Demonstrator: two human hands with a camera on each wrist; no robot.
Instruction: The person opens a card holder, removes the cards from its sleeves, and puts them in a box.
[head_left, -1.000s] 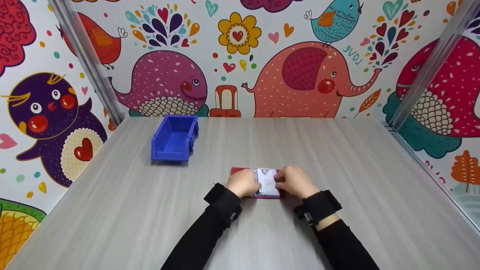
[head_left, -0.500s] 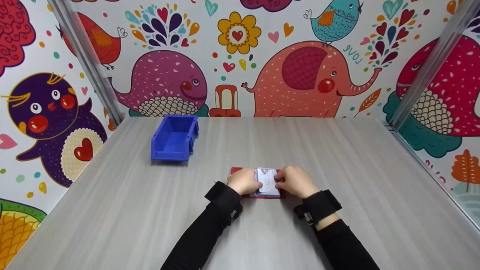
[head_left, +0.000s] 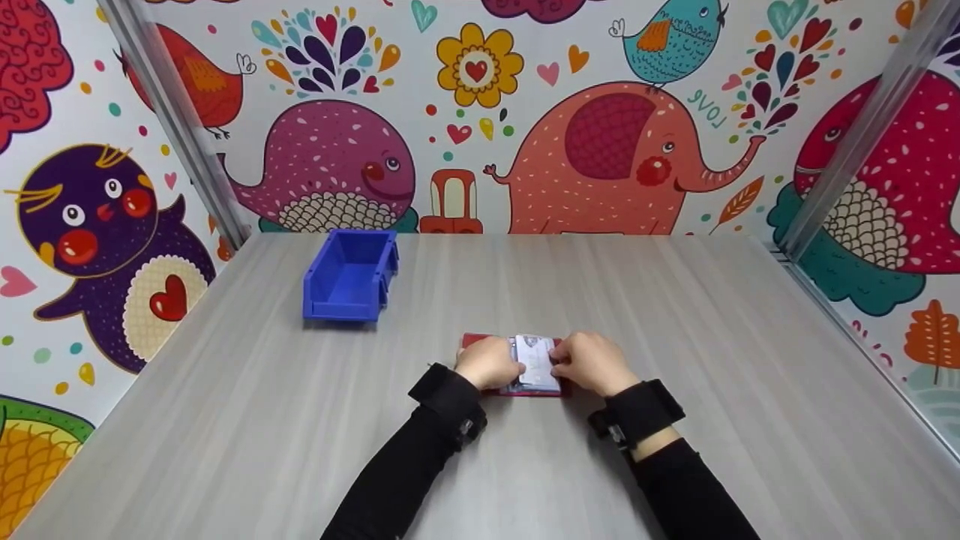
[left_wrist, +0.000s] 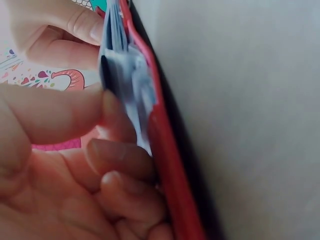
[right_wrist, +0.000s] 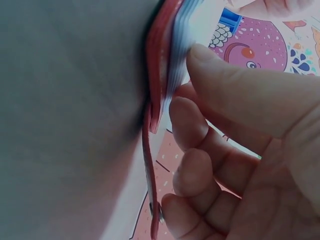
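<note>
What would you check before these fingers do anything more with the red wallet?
1. Wallet lying open on the table: ok.
2. Left fingers at the leaves: ok, pinching near an edge.
3. Right fingers at the leaves: ok, pinching the opposite edge.
4. Flap unfastened: ok, it sticks out free.
5. Bin out of the way: ok, well apart from the wallet.
6. Wallet's left half in order: cannot tell, mostly covered.

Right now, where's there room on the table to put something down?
The table is bare between the hands and back wall, right of the blue bin, and from the right sleeve to the right wall. The bin looks empty too. The middle is crowded: hands holding cards on a red case.
</note>
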